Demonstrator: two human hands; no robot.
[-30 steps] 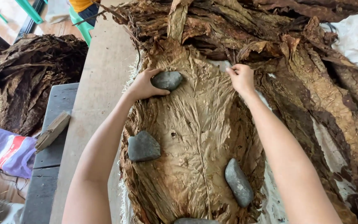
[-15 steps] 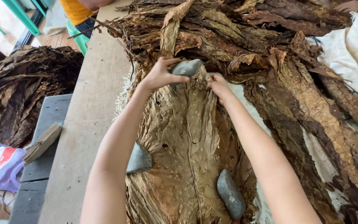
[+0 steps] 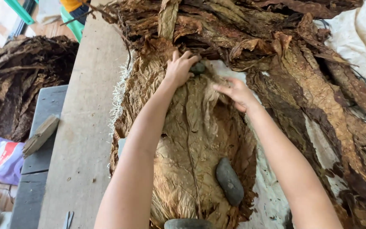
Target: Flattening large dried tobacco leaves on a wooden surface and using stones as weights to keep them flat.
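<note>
Pressing down at the far end of a broad, tan dried leaf, the left hand lies with its fingers curled over a small dark grey stone, which sits on the leaf's upper tip; the fingertips cover most of the stone, so only its right part shows. The right hand hovers just beside it to the right, palm down, fingers loosely spread and holding nothing, close above the leaf's crumpled right edge; whether it touches the leaf is hard to tell. The leaf is spread flat, its midrib running toward the camera between the two forearms. A longer grey stone rests on the leaf's lower right part, and the top of another stone shows at the bottom edge of the view. The leaf lies on a white cloth that covers part of the table, whose bare wooden surface runs along the left. Beyond and to the right of the hands a deep heap of darker brown leaves is piled up. Off the table on the left lies another dark leaf pile, with a grey bench below it carrying a small wooden block.
</note>
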